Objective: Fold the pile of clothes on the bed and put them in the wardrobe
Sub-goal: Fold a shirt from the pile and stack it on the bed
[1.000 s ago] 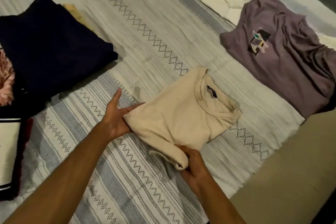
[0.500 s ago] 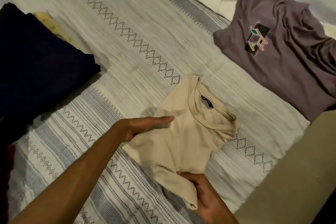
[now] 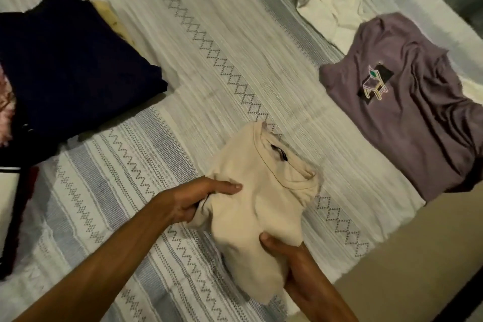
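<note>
The beige shirt [image 3: 256, 206] lies on the bed [image 3: 183, 65], collar pointing away; left hand [image 3: 193, 198] grips its left edge, right hand [image 3: 285, 256] its near end, both equally close

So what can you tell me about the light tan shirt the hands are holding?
The beige T-shirt is soft knit cloth with a round ribbed collar and a dark label inside the neck. It is partly folded and bunched, lying on the striped bedspread near the bed's edge. The left hand grips its side; the right hand holds its lower end.
</note>
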A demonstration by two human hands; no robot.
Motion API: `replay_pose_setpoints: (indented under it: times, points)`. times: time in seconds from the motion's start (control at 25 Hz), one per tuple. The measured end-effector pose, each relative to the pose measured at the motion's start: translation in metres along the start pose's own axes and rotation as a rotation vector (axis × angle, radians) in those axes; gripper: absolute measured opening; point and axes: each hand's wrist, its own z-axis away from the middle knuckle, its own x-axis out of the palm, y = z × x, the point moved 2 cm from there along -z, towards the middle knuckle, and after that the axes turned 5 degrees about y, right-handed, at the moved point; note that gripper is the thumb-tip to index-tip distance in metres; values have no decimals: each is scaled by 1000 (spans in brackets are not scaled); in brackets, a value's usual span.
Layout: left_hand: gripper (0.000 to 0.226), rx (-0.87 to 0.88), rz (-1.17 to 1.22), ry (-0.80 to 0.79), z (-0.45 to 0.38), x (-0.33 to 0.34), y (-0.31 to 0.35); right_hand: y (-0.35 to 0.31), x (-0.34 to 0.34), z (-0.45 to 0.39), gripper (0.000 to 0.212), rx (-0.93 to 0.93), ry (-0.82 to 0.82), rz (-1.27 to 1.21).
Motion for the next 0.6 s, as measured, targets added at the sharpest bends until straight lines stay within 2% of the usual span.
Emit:
replay_pose_setpoints:
  times: [0.12,0.24,0.36,0.48,0.52,0.6]
  points:
    - [47,74,298,44,57,-13,-30,-30,33,37,70,26,-120,218]
    - [31,158,525,178,118,-33,-70,-48,82,58,68,89,-224,417]
    - [27,212,778,299,187,-63,-121,-36,154,69,60,165,-321,605]
    - [28,285,972,353,251,-105,-169,-4,242,77,76,227,-415,803]
    - [31,311,1030,373,275,-123,-184,12,277,79,75,257,-449,872]
    - [33,383,1105,425,311,-157,-199,35,342,87,52,245,-516,963]
